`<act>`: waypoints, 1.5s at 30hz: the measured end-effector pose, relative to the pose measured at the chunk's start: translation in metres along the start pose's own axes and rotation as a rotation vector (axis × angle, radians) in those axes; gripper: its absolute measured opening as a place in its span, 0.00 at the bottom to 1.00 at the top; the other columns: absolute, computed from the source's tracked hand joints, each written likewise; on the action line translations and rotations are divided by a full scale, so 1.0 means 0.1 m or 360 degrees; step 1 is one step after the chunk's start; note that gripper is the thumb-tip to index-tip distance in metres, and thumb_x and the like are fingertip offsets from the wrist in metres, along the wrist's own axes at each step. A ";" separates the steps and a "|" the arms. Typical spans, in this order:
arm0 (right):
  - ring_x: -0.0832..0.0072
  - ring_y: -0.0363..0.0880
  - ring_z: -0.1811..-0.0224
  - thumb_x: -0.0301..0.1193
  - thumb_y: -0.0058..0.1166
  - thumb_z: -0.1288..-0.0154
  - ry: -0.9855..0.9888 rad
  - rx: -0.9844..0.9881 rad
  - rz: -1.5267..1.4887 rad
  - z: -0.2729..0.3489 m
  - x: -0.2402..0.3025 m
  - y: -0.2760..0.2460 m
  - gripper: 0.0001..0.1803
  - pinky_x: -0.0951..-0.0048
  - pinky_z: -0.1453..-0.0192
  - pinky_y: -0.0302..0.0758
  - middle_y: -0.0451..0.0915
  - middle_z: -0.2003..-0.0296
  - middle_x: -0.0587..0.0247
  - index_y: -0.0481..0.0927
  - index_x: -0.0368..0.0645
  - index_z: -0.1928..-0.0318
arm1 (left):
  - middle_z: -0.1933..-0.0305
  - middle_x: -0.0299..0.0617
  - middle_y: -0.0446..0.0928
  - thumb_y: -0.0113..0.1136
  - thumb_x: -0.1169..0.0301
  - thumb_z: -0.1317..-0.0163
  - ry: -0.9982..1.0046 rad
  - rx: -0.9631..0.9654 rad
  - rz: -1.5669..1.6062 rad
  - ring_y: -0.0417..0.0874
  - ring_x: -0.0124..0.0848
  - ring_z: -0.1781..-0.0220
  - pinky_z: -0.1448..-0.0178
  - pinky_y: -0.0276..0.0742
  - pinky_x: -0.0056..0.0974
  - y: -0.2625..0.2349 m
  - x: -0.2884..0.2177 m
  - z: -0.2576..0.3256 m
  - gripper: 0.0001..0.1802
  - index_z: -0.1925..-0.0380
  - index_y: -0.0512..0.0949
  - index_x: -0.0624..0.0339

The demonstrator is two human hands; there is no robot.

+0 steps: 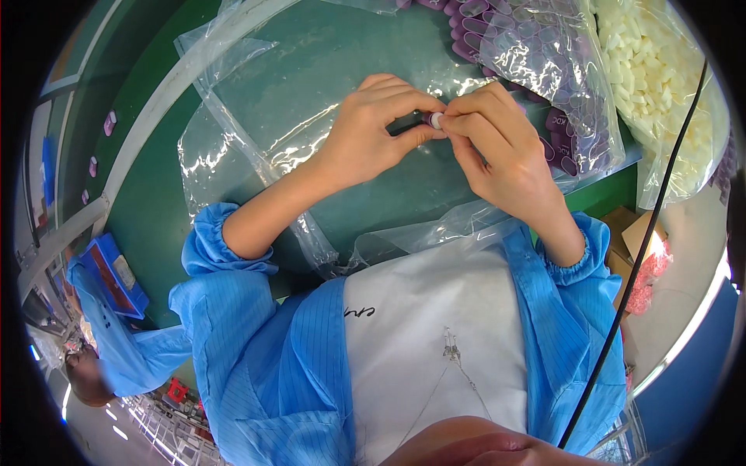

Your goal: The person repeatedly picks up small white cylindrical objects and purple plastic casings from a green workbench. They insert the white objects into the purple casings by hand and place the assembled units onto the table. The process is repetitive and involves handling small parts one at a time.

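White round cap [437,120] sits pinched between right hand [505,151] fingers, left hand [373,132] fingers clamping a dark piece [408,123].

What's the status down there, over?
Left hand and right hand both pinching small purple part with white cap. Clear plastic sheet underneath. Nothing blocking.

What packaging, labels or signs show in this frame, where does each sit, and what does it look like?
Clear bag of purple parts: top centre-right on the green bench, glossy, crinkled.
Clear bag of white pieces: top right, bulging.
Empty clear bag: flat under the left hand and right hand.
Cardboard box: right, below the bench edge, brown, open.
Blue tray: far left, rectangular, holding a label-like card.
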State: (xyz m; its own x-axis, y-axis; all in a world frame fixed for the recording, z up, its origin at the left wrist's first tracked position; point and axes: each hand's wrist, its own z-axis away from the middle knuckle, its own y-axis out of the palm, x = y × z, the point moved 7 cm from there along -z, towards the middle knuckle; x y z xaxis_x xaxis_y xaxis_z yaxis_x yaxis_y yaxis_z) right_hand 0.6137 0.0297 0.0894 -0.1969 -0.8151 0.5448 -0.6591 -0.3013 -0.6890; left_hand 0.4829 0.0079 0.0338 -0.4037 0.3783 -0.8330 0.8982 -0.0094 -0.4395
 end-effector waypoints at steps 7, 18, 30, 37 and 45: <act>0.60 0.77 0.65 0.14 0.66 0.53 -0.0042 -0.0063 -0.0056 0.02 0.02 0.00 0.14 0.63 0.63 0.76 0.80 0.64 0.56 0.82 0.32 0.63 | 0.69 0.39 0.84 0.75 0.71 0.50 0.0061 -0.0072 0.0041 0.83 0.39 0.64 0.47 0.73 0.41 0.00 0.02 0.01 0.13 0.63 0.84 0.58; 0.65 0.80 0.69 0.16 0.65 0.52 -0.0027 -0.0155 0.0115 0.15 -0.05 -0.07 0.16 0.68 0.68 0.77 0.82 0.64 0.58 0.84 0.34 0.58 | 0.61 0.39 0.88 0.76 0.74 0.49 -0.0034 0.0038 -0.0003 0.87 0.38 0.58 0.40 0.74 0.42 0.00 0.04 0.01 0.15 0.60 0.87 0.58; 0.68 0.80 0.69 0.23 0.68 0.53 -0.0256 -0.0210 0.0378 0.29 -0.03 0.04 0.18 0.71 0.72 0.77 0.84 0.58 0.56 0.86 0.35 0.58 | 0.66 0.39 0.85 0.75 0.72 0.49 0.0062 -0.0074 -0.0018 0.84 0.39 0.63 0.45 0.74 0.42 0.00 0.04 0.01 0.13 0.62 0.85 0.57; 0.66 0.81 0.67 0.23 0.70 0.51 -0.0145 -0.0161 0.0044 0.22 -0.14 0.08 0.18 0.71 0.69 0.79 0.84 0.58 0.55 0.87 0.37 0.56 | 0.65 0.39 0.85 0.74 0.73 0.49 0.0050 -0.0030 0.0000 0.84 0.39 0.62 0.44 0.73 0.42 0.01 0.06 -0.01 0.13 0.61 0.85 0.58; 0.64 0.82 0.65 0.22 0.66 0.53 -0.0182 -0.0166 0.0127 0.30 -0.10 0.02 0.20 0.68 0.66 0.80 0.82 0.58 0.53 0.85 0.32 0.55 | 0.62 0.39 0.87 0.75 0.72 0.48 0.0009 0.0044 -0.0025 0.85 0.38 0.58 0.41 0.73 0.43 0.03 0.04 0.00 0.13 0.61 0.86 0.58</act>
State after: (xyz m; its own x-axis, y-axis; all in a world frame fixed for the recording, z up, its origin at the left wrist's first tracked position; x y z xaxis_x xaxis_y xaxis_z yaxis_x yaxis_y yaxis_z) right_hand 0.6358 0.0224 0.0682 -0.1716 -0.8871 0.4286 -0.7175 -0.1856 -0.6714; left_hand 0.4839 0.0089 0.0295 -0.4164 0.3836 -0.8243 0.8866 -0.0293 -0.4616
